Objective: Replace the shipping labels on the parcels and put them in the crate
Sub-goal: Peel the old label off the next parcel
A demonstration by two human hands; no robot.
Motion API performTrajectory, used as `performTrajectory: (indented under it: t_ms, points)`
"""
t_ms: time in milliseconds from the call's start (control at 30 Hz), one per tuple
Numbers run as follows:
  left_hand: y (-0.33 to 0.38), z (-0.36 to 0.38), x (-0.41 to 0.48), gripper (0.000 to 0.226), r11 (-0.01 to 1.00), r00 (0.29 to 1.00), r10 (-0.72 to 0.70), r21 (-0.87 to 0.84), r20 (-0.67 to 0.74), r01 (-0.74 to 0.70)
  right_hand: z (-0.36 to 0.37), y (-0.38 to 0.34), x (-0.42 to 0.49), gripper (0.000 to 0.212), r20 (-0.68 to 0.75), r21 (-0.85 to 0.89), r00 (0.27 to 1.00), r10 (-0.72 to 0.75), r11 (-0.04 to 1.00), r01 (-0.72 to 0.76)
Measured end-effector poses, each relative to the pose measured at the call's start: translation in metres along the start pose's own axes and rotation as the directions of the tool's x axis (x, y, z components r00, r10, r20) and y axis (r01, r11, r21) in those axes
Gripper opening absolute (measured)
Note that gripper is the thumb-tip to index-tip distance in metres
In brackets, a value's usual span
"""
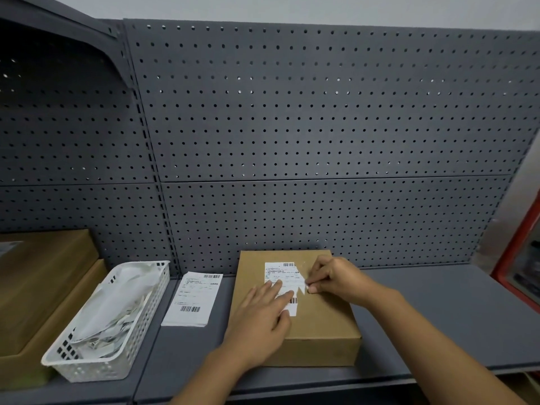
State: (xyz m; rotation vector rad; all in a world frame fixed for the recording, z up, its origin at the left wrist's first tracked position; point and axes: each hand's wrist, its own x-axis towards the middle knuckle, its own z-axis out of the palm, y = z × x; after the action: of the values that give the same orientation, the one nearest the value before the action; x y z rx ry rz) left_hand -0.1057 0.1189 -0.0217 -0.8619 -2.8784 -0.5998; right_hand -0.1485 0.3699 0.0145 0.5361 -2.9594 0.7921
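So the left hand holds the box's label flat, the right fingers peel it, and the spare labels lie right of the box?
Not quite. In the head view the spare labels lie left of the box, between it and the white basket. The rest holds: the left hand presses flat on the label and the right hand pinches its torn edge.

Dark grey pegboard back panels (pixel 321 112) (perforated throughout), grey metal shelf (pixel 438 311), pale wall (pixel 292 8) above
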Motion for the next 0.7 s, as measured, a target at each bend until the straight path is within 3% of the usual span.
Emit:
performTrajectory:
  t_ms: [233, 567, 700]
  points:
    - [-0.002, -0.002, 0.002, 0.051, 0.999, 1.0, -0.001, -0.045, 0.029, 0.002, -0.002, 0.002, 0.005, 0.02, 0.025, 0.004, 1.0, -0.007, 1.0, 0.007]
    - [-0.003, -0.001, 0.001, 0.05, 0.999, 0.999, 0.011, -0.038, 0.034, -0.009, 0.016, 0.001, -0.005, 0.015, -0.162, -0.115, 0.977, -0.137, 0.986, 0.12]
    - [-0.004, -0.001, 0.0, 0.051, 0.999, 0.999, 0.017, -0.04, 0.036, -0.015, 0.016, 0.001, -0.011, 0.014, -0.176, -0.019, 0.982, -0.071, 0.997, 0.069]
